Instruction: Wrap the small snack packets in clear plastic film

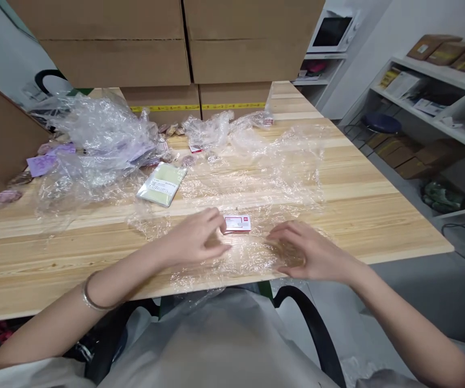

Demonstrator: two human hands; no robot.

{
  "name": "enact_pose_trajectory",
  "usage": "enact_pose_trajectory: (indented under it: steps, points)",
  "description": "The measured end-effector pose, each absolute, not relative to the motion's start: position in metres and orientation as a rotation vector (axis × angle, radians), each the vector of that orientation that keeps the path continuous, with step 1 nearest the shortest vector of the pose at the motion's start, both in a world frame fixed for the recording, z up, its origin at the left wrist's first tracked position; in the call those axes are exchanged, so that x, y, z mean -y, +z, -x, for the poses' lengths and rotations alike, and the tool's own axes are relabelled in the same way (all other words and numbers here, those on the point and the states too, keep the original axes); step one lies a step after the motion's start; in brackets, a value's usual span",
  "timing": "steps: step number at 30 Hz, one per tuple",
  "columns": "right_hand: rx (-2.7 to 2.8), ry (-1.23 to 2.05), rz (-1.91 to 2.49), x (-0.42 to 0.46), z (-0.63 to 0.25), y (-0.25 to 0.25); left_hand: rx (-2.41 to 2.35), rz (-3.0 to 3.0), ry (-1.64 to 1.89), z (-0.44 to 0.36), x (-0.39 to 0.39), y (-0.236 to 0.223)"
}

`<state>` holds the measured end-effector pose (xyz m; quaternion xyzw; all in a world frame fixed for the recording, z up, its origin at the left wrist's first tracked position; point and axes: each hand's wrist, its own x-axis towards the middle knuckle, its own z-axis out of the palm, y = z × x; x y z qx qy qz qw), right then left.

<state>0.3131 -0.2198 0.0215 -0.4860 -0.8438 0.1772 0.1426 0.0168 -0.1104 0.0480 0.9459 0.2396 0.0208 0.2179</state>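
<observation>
A sheet of see-through plastic wrap (pixel 252 258) lies crinkled over the front of the wooden table. On it rests a small white packet with red print (pixel 238 223). My left hand (pixel 198 237) is at the packet's left side, thumb and fingers curved apart; its fingertips reach the packet's edge. To the right, my right hand (pixel 309 250) hovers over or touches the wrap, with thumb and fingers spread apart. Whether either hand presses on the wrap is hard to see. A flat pale-green pack with a white label (pixel 162 184) lies beyond my left hand.
Crumpled plastic wrapping (pixel 98 134) is heaped at the back left, with purple paper (pixel 44 164) and small wrapped pieces around it. Large cardboard boxes (pixel 115 62) stand along the table's far edge. Shelves (pixel 430 105) and a stool (pixel 381 123) are off to the right.
</observation>
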Motion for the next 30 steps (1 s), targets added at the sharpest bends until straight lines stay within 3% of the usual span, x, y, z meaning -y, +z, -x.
enact_pose_trajectory:
  steps: [5,11,15,23,27,30]
  points:
    - [2.605,0.017,1.381,0.224,-0.286,0.008,-0.548,-2.946,-0.069,-0.048,0.149,0.027]
    - [2.516,-0.300,1.620,0.221,-0.301,-0.001,-1.023,-3.188,-0.310,-0.039,0.150,0.040]
    - [2.437,-0.215,1.575,0.217,-0.320,-0.013,-1.145,-3.079,-0.469,0.003,0.130,0.063]
    - [2.458,0.158,1.321,0.207,-0.333,-0.029,-1.050,-2.675,-0.387,0.030,0.084,0.083]
    - [2.050,0.253,1.547,0.195,-0.330,-0.032,-1.053,-2.533,-0.146,0.013,0.070,0.078]
    - [1.857,0.368,1.763,0.174,-0.332,-0.029,-0.994,-2.460,-0.172,0.006,0.049,0.068]
